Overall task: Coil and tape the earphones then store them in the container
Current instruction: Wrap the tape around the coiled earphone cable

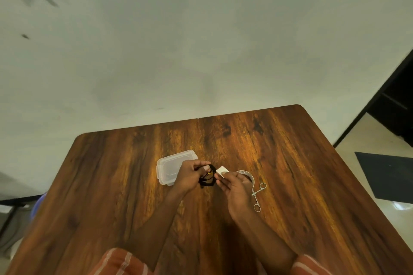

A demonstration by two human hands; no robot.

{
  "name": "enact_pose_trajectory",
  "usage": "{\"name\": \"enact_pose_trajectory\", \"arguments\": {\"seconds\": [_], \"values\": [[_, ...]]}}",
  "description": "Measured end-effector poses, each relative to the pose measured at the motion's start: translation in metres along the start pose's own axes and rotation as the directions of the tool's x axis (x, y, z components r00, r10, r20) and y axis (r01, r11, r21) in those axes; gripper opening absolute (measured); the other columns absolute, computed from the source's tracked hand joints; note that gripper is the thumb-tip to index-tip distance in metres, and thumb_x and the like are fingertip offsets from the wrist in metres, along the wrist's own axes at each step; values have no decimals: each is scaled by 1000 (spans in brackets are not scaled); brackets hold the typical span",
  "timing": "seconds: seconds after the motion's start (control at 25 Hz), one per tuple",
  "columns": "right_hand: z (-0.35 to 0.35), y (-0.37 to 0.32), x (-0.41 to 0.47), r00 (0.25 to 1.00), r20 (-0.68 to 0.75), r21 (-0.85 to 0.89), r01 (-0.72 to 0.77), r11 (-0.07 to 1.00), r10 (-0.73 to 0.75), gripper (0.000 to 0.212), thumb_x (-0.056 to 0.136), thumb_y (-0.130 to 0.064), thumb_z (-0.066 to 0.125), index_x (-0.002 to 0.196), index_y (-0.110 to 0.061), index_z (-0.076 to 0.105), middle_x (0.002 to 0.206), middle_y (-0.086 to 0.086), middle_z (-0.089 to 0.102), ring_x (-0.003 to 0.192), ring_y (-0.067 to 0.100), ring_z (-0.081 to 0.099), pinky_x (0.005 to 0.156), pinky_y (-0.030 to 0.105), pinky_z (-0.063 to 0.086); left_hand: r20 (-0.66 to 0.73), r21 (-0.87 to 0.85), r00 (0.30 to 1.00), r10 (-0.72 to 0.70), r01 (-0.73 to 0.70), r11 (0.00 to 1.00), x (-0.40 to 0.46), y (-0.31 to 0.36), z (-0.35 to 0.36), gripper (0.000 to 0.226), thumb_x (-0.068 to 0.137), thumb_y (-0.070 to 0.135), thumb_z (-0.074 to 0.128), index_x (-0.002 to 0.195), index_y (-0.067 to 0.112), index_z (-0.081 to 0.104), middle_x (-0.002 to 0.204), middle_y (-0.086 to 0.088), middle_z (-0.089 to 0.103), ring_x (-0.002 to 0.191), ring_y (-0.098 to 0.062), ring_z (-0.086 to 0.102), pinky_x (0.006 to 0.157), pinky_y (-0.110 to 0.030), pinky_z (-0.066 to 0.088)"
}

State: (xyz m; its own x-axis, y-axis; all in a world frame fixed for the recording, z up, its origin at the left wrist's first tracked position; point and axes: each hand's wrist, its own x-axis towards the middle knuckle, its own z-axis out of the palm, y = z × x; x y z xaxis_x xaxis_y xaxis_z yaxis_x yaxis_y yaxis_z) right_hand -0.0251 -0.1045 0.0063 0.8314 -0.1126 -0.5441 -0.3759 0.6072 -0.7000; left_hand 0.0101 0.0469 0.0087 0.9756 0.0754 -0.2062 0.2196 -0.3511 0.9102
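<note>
A dark wooden table (290, 163) with rounded corners carries it all. On it sits a clear plastic container (169, 166), lid on; to the right lie a roll of white tape (248, 174) and small metal scissors (259, 195), close together.

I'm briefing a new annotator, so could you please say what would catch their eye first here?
Mid-table, the left hand holds coiled black earphones while the right hand pinches a white tape piece beside them. A clear lidded container sits just behind the left hand, scissors to the right.
</note>
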Motion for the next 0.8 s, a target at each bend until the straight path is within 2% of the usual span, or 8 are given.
{"name": "enact_pose_trajectory", "arguments": {"seconds": [0.08,0.2,0.28,0.4,0.56,0.68,0.8], "values": [[12,-1,-7,998,26,-72,67,995,-65,21,84,6,66,67,-5,64,82,21,70,81,30,69,72,32,59,-49,-6,998,35,-35,999,-7,12,-1,21,92,10,62,108,14,75,92,3,76,83,-5,71,70,-13,52],[25,0,-15,985,30,-190,170,967,-167,30,78,4,71,54,-14,66,67,13,65,73,27,63,68,35,55,-126,-126,992,18,-34,991,-16,26,2,22,93,6,60,110,9,73,75,2,72,57,2,62,59,-12,48],[30,-1,-19,978,34,-240,208,948,-206,29,76,1,74,53,-15,67,63,11,66,68,27,61,64,38,52,-171,-202,985,-5,-30,979,-22,30,4,22,94,5,59,110,10,72,74,0,72,53,2,60,54,-13,49],[34,-5,-26,981,-8,-232,185,955,-192,21,75,1,72,59,-9,65,65,13,67,68,29,64,64,40,55,-212,-337,972,-105,28,941,-28,27,5,21,95,5,57,109,8,73,80,-5,74,60,-6,62,57,-18,53],[37,-12,-34,1000,7,-52,-3,999,3,15,84,7,62,73,-3,60,71,14,69,72,29,67,70,37,55,-200,-450,963,-181,73,890,-36,27,2,21,95,5,57,109,6,72,91,-11,76,77,-16,70,64,-22,56],[38,-13,-36,998,46,-72,-50,996,53,12,86,7,58,80,-3,60,78,17,72,77,30,69,70,35,55,-202,-457,964,-174,64,887,-40,24,0,21,94,6,58,109,7,73,100,-14,75,86,-24,69,69,-26,57],[38,-12,-36,994,91,-114,-55,992,65,8,86,4,58,85,-4,63,90,23,73,86,33,69,74,37,55,-209,-426,963,-172,69,902,-43,21,-3,22,95,8,58,109,10,74,103,-11,76,90,-22,71,67,-23,56]]}}
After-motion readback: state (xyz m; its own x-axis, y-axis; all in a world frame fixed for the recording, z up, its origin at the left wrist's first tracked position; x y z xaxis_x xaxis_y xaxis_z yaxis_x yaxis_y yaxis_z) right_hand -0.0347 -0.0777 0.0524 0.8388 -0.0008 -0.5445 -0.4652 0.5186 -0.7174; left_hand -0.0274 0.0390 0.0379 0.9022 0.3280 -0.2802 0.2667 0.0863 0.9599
